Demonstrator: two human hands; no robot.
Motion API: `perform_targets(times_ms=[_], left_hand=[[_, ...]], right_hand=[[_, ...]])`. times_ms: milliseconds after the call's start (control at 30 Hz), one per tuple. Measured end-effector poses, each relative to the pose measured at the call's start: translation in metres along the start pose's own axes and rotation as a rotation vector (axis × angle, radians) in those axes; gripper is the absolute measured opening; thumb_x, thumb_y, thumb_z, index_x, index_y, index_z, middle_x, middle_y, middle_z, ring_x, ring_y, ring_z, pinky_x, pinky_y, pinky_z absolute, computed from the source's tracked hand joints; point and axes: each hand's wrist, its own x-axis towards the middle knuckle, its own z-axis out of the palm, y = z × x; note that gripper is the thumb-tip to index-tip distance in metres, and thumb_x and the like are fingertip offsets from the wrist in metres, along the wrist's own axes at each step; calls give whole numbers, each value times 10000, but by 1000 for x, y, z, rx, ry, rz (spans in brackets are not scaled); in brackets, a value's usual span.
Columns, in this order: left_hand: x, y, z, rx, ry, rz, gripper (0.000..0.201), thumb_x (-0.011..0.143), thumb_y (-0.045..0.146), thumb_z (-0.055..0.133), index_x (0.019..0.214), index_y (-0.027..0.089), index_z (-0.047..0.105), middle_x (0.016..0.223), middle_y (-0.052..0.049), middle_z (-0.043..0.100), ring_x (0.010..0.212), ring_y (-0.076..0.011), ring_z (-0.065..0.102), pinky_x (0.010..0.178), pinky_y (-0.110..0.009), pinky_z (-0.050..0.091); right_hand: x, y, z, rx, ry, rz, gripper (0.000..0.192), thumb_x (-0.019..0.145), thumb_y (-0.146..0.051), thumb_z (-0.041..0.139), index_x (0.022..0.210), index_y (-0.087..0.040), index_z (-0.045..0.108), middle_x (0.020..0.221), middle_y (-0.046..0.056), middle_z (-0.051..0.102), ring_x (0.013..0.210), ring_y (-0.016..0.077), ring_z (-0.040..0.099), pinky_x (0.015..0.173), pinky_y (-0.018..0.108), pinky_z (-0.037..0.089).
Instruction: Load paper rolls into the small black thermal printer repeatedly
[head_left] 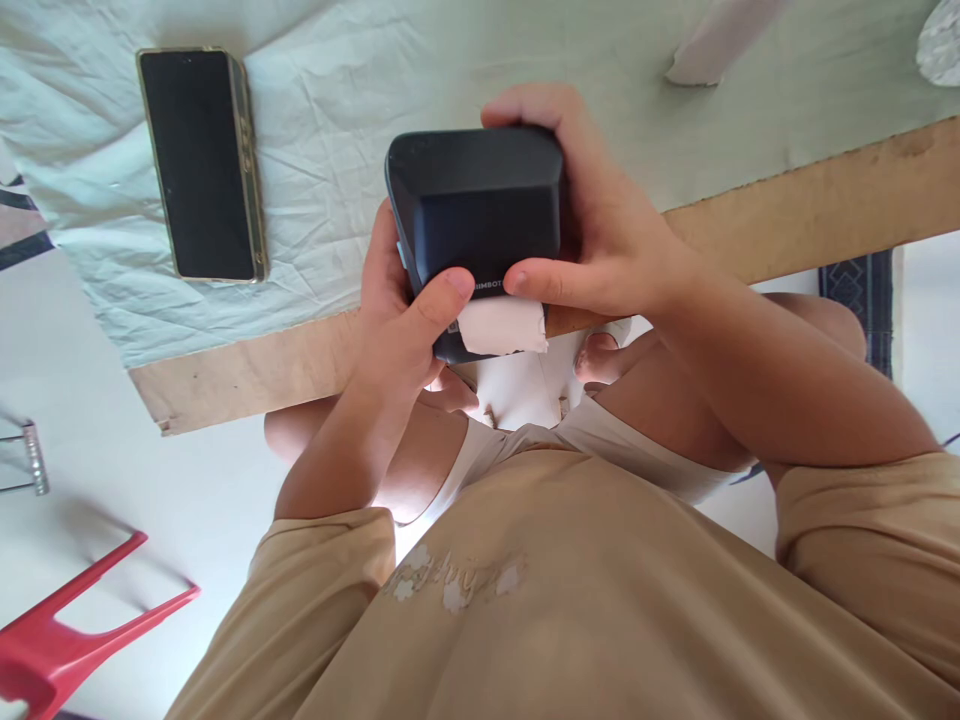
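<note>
Both thumbs are pressed down near the front edge of a small dark printer (480, 215), which is clamped between the left hand (397, 320) and the right hand (600, 240); remaining fingers are wrapped round its sides & back, so nothing is loose. A strip of white paper (502, 327) is seen sticking out of the slot just below the thumbs, touching neither, curled a bit at the end. The printer is held in the air over the lap, just at the near edge of the table (825, 205), not resting on it. Step in hand, judged: paper being fed out or readied for tearing. Next move prob. calls for one thumb & finger to be freed to pinch the strip, w/ the other hand kept tight. Further out, a phone (202, 165) is lying face up on the pale cloth (337, 120), well apart; a red chair (67, 640) is down at the left.
</note>
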Motion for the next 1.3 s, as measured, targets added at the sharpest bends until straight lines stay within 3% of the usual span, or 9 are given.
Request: perform_targets(times_ms=[133,333,500,667,833,1067,1300], left_hand=[[-1,3,1,16,-10,-22,512,875,553,768,1318,349,613,968,1,682,684,-83,612,553,-261,422],[0,8,1,-79,-54,-40,444,856,361,800,1281,327,675,1083,-18,692,871,-98,689,684,-204,577],[2,6,0,-65,-51,-17,419,864,446,787,1250,319,682,1004,-15,684,790,-87,664,635,-201,547],[3,4,0,-8,-51,21,450,839,544,790,1213,320,677,977,-19,672,771,-105,662,613,-230,506],[3,4,1,-15,-53,21,418,858,507,782,1231,338,698,1046,-26,701,848,-130,689,663,-258,548],[4,4,1,-21,-97,57,330,927,457,687,1218,303,707,1069,-39,729,999,-174,754,748,-273,585],[6,-3,0,-69,-39,101,353,880,460,736,1187,286,742,1032,-25,714,851,-122,692,674,-248,546]], right_hand=[[0,-2,-1,4,-12,23,957,820,-739,656,1536,-188,341,1620,60,444,1283,44,577,1188,191,542],[0,3,0,33,0,-11,955,836,-736,668,1533,-171,344,1606,62,454,1282,29,583,1104,157,531],[0,3,1,29,-5,-5,976,828,-782,657,1535,-195,327,1616,48,448,1291,19,583,1056,144,526],[-2,2,1,8,10,-15,902,852,-746,621,1517,-215,324,1589,51,465,1325,56,598,1136,209,537],[-2,2,1,-20,19,2,960,823,-749,644,1538,-185,340,1584,62,478,1292,41,589,1141,183,536],[-3,0,2,-93,30,23,943,850,-768,607,1544,-193,329,1539,56,491,1179,21,554,998,146,544],[-2,1,0,-112,-6,-6,920,880,-724,599,1548,-173,290,1559,50,458,1221,-4,546,1035,120,534]])
